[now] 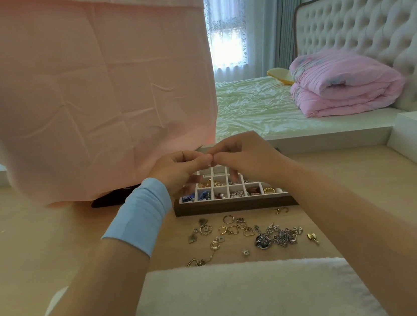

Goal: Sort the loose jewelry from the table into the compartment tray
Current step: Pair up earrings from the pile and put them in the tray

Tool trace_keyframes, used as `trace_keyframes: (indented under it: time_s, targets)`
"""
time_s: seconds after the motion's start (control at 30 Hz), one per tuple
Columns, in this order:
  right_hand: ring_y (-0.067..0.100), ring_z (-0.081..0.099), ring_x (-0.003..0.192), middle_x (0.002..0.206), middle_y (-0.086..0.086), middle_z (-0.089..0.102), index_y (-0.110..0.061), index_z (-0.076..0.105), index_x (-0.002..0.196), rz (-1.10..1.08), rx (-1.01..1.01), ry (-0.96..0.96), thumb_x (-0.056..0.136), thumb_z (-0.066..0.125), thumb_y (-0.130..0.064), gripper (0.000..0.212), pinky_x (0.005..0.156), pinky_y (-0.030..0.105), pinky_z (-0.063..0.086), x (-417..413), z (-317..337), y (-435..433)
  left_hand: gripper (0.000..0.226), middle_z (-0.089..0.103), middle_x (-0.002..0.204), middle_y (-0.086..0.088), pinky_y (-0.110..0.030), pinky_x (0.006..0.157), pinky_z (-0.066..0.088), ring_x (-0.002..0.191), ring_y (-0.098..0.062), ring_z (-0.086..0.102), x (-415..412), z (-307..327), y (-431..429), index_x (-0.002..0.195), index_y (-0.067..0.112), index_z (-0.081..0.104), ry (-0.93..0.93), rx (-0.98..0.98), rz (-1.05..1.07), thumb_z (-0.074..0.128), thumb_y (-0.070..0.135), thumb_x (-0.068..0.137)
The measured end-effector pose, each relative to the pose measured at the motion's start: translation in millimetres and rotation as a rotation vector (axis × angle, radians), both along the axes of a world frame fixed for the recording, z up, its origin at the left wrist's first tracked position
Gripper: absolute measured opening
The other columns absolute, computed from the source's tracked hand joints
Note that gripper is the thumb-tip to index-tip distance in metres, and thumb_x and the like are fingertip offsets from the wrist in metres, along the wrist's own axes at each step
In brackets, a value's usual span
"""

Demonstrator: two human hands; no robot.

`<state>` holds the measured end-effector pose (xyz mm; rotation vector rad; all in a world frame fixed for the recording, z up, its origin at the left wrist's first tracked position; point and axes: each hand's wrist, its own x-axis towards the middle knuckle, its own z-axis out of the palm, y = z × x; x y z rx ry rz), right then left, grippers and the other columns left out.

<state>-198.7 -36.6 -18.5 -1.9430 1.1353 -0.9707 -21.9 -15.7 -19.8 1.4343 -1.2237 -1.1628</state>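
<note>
Loose jewelry (248, 233) lies scattered on the pale wooden surface (42, 246) just in front of the compartment tray (234, 204), between the tray and a white fluffy cloth (245, 297) at the near edge: gold hoops and heart-shaped rings (239, 227) close to the tray's front wall, a tangled silver chain with a dark round pendant (277, 236) toward the tray's right end, a round sparkly charm (205, 229) toward its left end, and a small gold hook-shaped piece (281, 210) right beside the tray's front right corner. The tray is dark wood outside with white dividers; its front row holds blue items, pearls, small beads, a reddish piece and a gold ring, each in its own cell. Above the tray's back rows the left hand (180, 169) and right hand (244, 156) meet fingertip to fingertip, both closed in a pinch on a tiny pale item (210, 163) too small to identify. The left wrist carries a light blue band (141, 216). A pink cloth (84, 94) hangs over something behind the tray's left end, and a bed (262, 109) with a folded pink quilt (342, 83) lies beyond it.
</note>
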Motion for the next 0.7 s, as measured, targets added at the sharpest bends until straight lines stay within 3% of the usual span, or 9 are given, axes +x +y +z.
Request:
trace_keyframes:
  time_s: [0.17, 0.4, 0.5, 0.57, 0.63, 0.7]
  targets:
    - [0.002, 0.044, 0.038, 0.047, -0.003, 0.061, -0.02, 0.081, 0.09, -0.071, -0.002, 0.01, 0.091, 0.075, -0.034, 0.015, 0.046, 0.009, 0.039, -5.6, -3.0, -7.3, 0.024, 0.077, 0.086, -0.003, -0.019, 0.053, 0.051, 0.067, -0.013, 0.066, -3.6, -2.2, -7.5, 0.095, 0.014, 0.076, -0.042, -0.051, -0.033, 0.081, 0.025, 0.074]
    - [0.002, 0.048, 0.037, 0.046, -0.004, 0.061, -0.026, 0.081, 0.086, -0.092, -0.099, 0.096, 0.092, 0.074, -0.035, 0.012, 0.051, 0.005, 0.038, 0.1, -2.0, -14.1, 0.01, 0.077, 0.085, 0.0, -0.02, 0.056, 0.054, 0.07, -0.011, 0.068, 3.9, -3.9, -15.1, 0.094, 0.018, 0.076, -0.076, -0.115, -0.063, 0.074, 0.019, 0.084]
    - [0.001, 0.051, 0.039, 0.045, -0.015, 0.061, -0.024, 0.08, 0.089, -0.09, -0.139, 0.18, 0.092, 0.073, -0.033, 0.012, 0.055, 0.009, 0.039, 7.4, 3.1, -23.3, 0.008, 0.077, 0.084, 0.004, -0.022, 0.06, 0.058, 0.064, -0.004, 0.067, 10.7, -3.1, -19.1, 0.094, 0.019, 0.076, -0.066, -0.152, -0.061, 0.071, 0.018, 0.088]
    - [-0.001, 0.053, 0.041, 0.045, -0.022, 0.059, -0.021, 0.08, 0.089, -0.095, -0.163, 0.256, 0.093, 0.073, -0.03, 0.012, 0.057, 0.011, 0.04, 13.8, 5.3, -33.0, 0.009, 0.077, 0.087, 0.005, -0.024, 0.065, 0.059, 0.07, -0.004, 0.068, 16.3, -6.9, -22.5, 0.094, 0.022, 0.074, -0.06, -0.178, -0.049, 0.067, 0.018, 0.09]
    - [-0.005, 0.057, 0.048, 0.056, -0.021, 0.065, -0.019, 0.079, 0.088, -0.087, -0.168, 0.364, 0.093, 0.074, -0.029, 0.012, 0.065, 0.017, 0.045, 21.6, 5.0, -45.2, 0.012, 0.075, 0.098, 0.004, -0.027, 0.078, 0.058, 0.085, -0.01, 0.067, 22.8, -17.1, -28.3, 0.097, 0.024, 0.074, -0.165, -0.239, 0.004, 0.065, 0.018, 0.091]
    - [0.0, 0.063, 0.066, 0.08, -0.01, 0.072, -0.017, 0.077, 0.091, -0.069, -0.149, 0.512, 0.093, 0.073, -0.031, 0.015, 0.077, 0.03, 0.052, 28.4, 1.4, -59.3, 0.018, 0.07, 0.109, 0.006, -0.028, 0.092, 0.05, 0.099, -0.011, 0.062, 29.5, -29.9, -35.0, 0.107, 0.026, 0.072, -0.386, -0.282, 0.027, 0.061, 0.02, 0.094]
